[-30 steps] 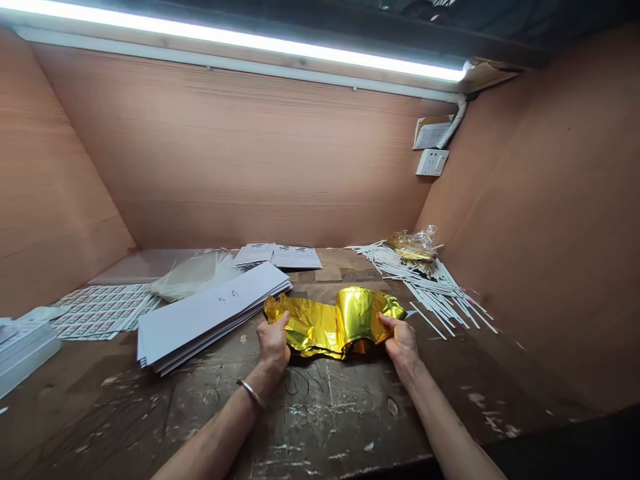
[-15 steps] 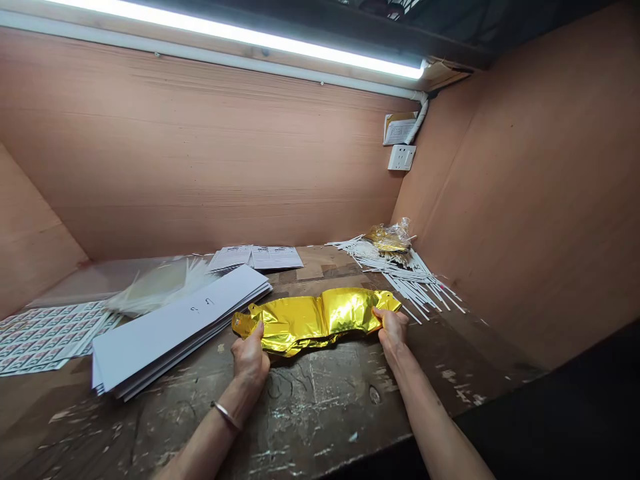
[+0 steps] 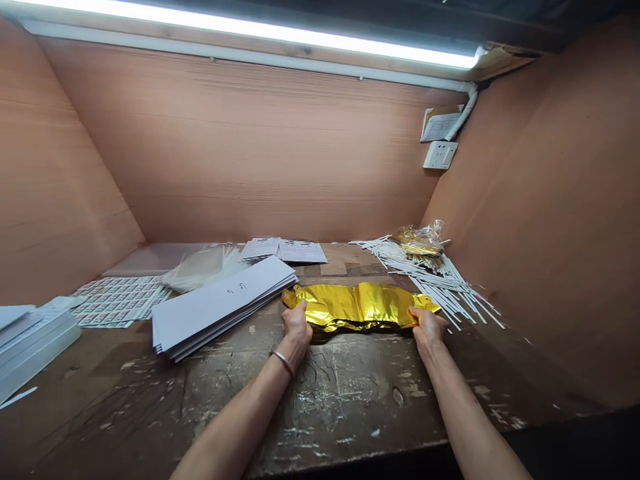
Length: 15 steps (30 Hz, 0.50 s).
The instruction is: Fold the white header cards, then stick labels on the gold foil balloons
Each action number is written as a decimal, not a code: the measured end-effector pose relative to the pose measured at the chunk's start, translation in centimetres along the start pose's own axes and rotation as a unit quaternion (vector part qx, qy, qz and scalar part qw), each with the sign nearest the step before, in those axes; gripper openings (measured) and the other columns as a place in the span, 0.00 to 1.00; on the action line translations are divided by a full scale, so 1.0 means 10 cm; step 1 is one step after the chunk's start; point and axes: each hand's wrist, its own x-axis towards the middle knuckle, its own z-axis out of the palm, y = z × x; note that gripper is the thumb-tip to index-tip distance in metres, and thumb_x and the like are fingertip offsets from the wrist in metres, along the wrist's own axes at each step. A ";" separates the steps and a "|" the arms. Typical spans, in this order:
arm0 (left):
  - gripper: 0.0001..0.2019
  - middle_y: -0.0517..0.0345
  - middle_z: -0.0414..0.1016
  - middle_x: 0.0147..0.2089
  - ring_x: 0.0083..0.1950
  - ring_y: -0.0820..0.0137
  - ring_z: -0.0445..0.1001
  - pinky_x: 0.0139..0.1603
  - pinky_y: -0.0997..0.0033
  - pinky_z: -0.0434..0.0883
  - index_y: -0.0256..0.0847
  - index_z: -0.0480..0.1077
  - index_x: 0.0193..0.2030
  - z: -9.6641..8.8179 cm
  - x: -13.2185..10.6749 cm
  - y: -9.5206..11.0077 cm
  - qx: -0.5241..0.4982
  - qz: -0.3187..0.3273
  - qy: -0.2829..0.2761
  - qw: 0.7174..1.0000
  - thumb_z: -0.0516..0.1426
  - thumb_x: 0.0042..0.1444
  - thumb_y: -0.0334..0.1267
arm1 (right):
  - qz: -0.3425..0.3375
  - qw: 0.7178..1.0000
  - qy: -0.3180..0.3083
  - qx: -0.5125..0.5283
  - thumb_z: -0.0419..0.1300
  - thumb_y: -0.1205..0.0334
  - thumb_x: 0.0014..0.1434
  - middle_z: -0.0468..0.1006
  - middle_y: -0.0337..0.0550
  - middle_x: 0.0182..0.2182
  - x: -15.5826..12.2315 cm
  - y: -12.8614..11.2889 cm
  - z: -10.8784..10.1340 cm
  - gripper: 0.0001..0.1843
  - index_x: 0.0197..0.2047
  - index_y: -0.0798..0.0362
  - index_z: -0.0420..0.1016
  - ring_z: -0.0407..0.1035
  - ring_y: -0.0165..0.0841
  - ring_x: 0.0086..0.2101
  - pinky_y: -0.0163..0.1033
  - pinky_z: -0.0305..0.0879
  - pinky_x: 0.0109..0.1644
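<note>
Holding: Two bare hands grasp a long, flat gold foil balloon [image 3: 357, 307], one hand at each end.
Left hand: The left hand [image 3: 297, 327] is closed on the left end of the balloon. A thin silver bangle [image 3: 283, 363] sits on the wrist.
Right hand: The right hand [image 3: 427, 327] is closed on the right end of the balloon.
Balloon spot: It lies flat and long from side to side on a scratched, dark wooden workbench [image 3: 345, 407], between the hands.
Left side: A stack of long white card strips [image 3: 220, 303] lies just beside the balloon, with small pen marks on top. Clear plastic bags [image 3: 200, 270] lie behind the stack. Sheets of small printed stickers [image 3: 117, 301] and a pile of flat white pieces [image 3: 30, 347] lie farther left.
Back: Two printed paper sheets [image 3: 283, 250] lie near the back wall.
Right side: Thin white sticks [image 3: 440, 280] lie in a messy pile, with a small clear bag of gold foil [image 3: 417, 241] on top.
Above: Pink-brown wooden walls [image 3: 225, 147] box the bench in, with a white wall socket [image 3: 440, 155] and a bright light tube [image 3: 250, 30].
</note>
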 end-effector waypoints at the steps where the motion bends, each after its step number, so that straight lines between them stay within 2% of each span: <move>1: 0.05 0.54 0.73 0.28 0.31 0.68 0.74 0.37 0.66 0.71 0.37 0.63 0.25 0.05 0.03 -0.01 -0.001 -0.004 -0.003 1.000 0.54 0.47 0.26 | 0.001 1.000 0.009 -0.005 0.65 0.73 0.30 0.65 0.30 0.12 0.03 0.00 0.00 0.16 0.21 0.55 0.60 0.65 0.29 0.16 0.35 0.67 0.20; 4: 0.06 0.54 0.73 0.28 0.29 0.69 0.74 0.35 0.66 0.71 0.36 0.61 0.24 0.14 0.11 0.00 0.014 -0.010 -0.018 1.000 0.54 0.48 0.26 | 0.005 0.999 0.038 -0.022 0.65 0.74 0.30 0.64 0.30 0.12 0.08 0.00 0.00 0.16 0.20 0.55 0.59 0.64 0.28 0.15 0.34 0.67 0.19; 8: 0.05 0.57 0.73 0.27 0.31 0.67 0.73 0.36 0.66 0.70 0.36 0.61 0.24 0.12 0.14 0.03 0.041 -0.004 -0.032 0.999 0.54 0.48 0.26 | 0.006 0.998 0.053 -0.041 0.65 0.74 0.30 0.64 0.30 0.11 0.11 0.03 -0.02 0.16 0.19 0.55 0.60 0.64 0.28 0.15 0.34 0.66 0.18; 12: 0.05 0.57 0.73 0.27 0.32 0.66 0.74 0.36 0.65 0.71 0.37 0.63 0.25 0.10 0.07 0.05 0.042 -0.014 -0.031 0.999 0.55 0.46 0.24 | 0.009 0.997 0.049 -0.067 0.65 0.73 0.29 0.64 0.30 0.10 0.13 0.04 -0.01 0.16 0.19 0.56 0.60 0.63 0.29 0.14 0.36 0.66 0.18; 15: 0.06 0.56 0.73 0.26 0.29 0.68 0.74 0.33 0.66 0.72 0.37 0.64 0.26 0.08 -0.06 0.10 0.055 -0.046 -0.047 0.996 0.54 0.48 0.24 | 0.005 0.995 0.024 -0.099 0.65 0.72 0.29 0.64 0.30 0.10 0.13 0.03 0.02 0.15 0.18 0.56 0.61 0.64 0.30 0.14 0.37 0.66 0.19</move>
